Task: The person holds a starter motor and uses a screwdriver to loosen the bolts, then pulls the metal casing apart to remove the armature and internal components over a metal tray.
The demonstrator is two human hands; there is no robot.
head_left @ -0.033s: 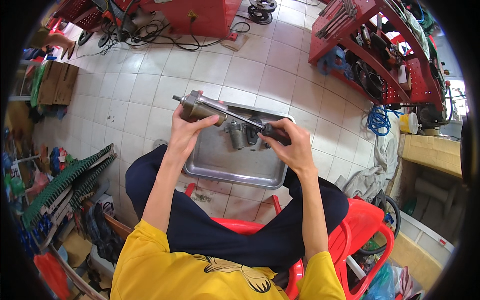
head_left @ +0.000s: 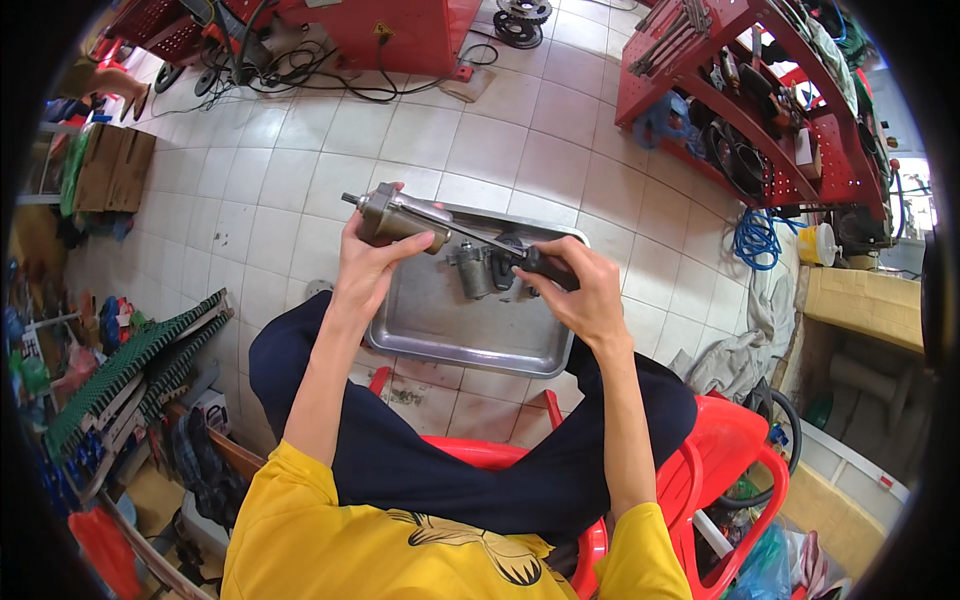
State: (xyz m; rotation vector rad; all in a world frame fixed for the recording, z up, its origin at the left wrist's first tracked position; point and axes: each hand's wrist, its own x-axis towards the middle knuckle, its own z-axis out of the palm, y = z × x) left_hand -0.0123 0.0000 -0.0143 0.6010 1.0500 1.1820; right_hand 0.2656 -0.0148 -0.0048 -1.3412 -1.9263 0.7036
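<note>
My left hand is closed around a metal cylindrical starter motor, held tilted above the tray's left side with its toothed shaft pointing left. A screwdriver with a black handle is gripped in my right hand. Its long shank runs up and left along the motor's side, and the tip reaches the motor's upper edge near the left end. Below them lies a metal tray. It holds a second, smaller motor and a dark part beside it.
A red tool rack stands far right, with a blue coiled hose below it. A red machine and black cables are at the far side. Red plastic chairs and green-patterned folded items flank me.
Almost nothing differs. The motor and screwdriver have shifted very slightly, and both hands keep their holds.
</note>
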